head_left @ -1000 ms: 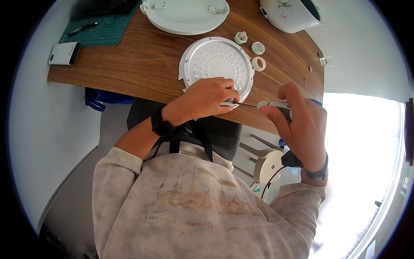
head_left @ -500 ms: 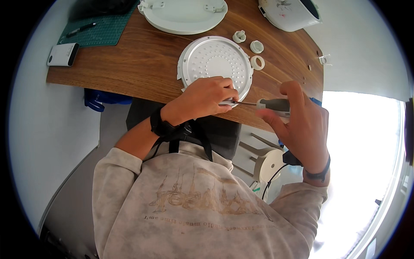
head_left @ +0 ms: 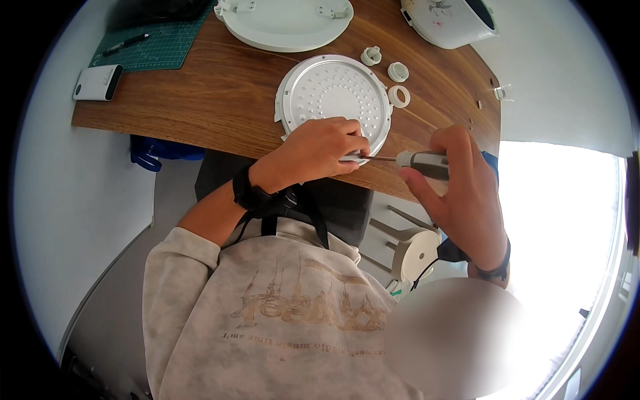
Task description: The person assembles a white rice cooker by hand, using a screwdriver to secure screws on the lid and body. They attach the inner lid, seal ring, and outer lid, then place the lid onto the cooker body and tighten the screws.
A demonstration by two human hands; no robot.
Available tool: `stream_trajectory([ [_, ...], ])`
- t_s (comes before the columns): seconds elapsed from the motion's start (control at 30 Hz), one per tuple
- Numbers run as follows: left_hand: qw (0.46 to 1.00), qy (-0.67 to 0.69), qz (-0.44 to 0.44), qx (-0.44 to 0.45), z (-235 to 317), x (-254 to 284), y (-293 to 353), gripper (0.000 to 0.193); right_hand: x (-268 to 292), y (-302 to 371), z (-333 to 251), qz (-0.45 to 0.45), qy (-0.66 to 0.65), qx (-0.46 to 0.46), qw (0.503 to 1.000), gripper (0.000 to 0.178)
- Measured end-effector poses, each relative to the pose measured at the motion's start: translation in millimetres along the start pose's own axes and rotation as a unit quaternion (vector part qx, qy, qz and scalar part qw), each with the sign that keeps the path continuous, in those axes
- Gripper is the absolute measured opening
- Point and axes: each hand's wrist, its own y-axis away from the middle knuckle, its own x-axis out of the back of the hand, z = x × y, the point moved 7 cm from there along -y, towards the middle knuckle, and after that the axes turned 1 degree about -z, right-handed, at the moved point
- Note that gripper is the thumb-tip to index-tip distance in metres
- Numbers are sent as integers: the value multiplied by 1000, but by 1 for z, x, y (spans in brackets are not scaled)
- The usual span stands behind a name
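My left hand (head_left: 323, 148) rests over the near edge of a round silver disc (head_left: 322, 100) with a raised-dot pattern and a pale rim. Its fingers are closed on a small white part (head_left: 350, 158) there; whether that part is fixed to the disc I cannot tell. In my right hand (head_left: 470, 193) is a screwdriver (head_left: 427, 164) with a grey and white handle, held level. Its shaft points left, and the tip meets the white part beside my left fingertips. The tip itself is partly hidden.
Beyond the disc lie two small white caps (head_left: 371, 56) (head_left: 398, 71), a white ring (head_left: 399, 97) and an upturned white lid shell (head_left: 287, 40). A white appliance body (head_left: 447, 23) stands at far right. A green cutting mat (head_left: 160, 53), pen (head_left: 127, 45) and white power bank (head_left: 98, 83) are left.
My right hand and the screwdriver handle have turned slightly, while the tip stays at the white part. My left hand holds its place. A round blurred patch now covers the lower right.
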Motion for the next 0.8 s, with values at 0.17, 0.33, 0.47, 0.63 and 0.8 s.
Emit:
stream_trajectory([
  [0.17, 1000, -3, 9, -8, 1, 0, 0, 18, 2, 1, 1, -34, 119, -63, 990, 31],
  [0.33, 1000, -3, 3, -3, 0, 0, 0, 18, 0, 2, -1, 6, -50, -32, 998, 35],
  [0.47, 1000, 1, 2, 3, 0, 1, 0, 18, -4, 3, -4, -9, -90, 35, 995, 30],
  [0.63, 1000, -2, 9, -4, 0, 0, 0, 18, 2, 3, -5, -50, 71, -23, 996, 27],
  [0.8, 1000, 4, -3, 2, -1, -2, 0, 19, -1, 5, -2, 1, 14, -17, 1000, 31],
])
